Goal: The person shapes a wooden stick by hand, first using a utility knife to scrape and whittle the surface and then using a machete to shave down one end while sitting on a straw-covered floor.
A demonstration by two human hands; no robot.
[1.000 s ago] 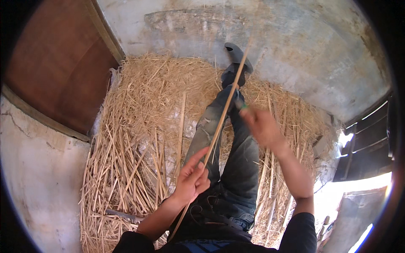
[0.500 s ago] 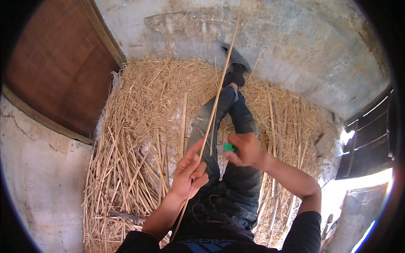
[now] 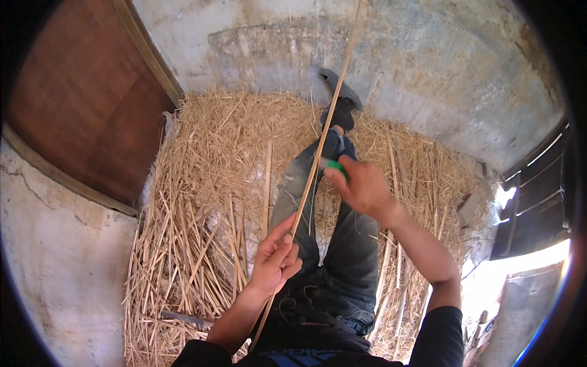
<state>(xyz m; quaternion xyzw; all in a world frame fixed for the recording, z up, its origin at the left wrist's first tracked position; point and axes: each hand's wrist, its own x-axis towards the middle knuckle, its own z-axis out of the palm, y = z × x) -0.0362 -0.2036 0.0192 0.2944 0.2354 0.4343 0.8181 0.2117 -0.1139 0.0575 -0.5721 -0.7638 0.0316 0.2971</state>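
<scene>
Gripping a long, tan wooden strip (image 3: 309,182) in left hand (image 3: 276,261) and, beyond that grip, a green-handled tool (image 3: 335,167) in right hand (image 3: 365,188).

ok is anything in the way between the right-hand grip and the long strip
Only the green-handled tool held in the right-hand grip; it reaches to the long strip, though whether they touch is unclear. Nothing else visible stands between them.
</scene>
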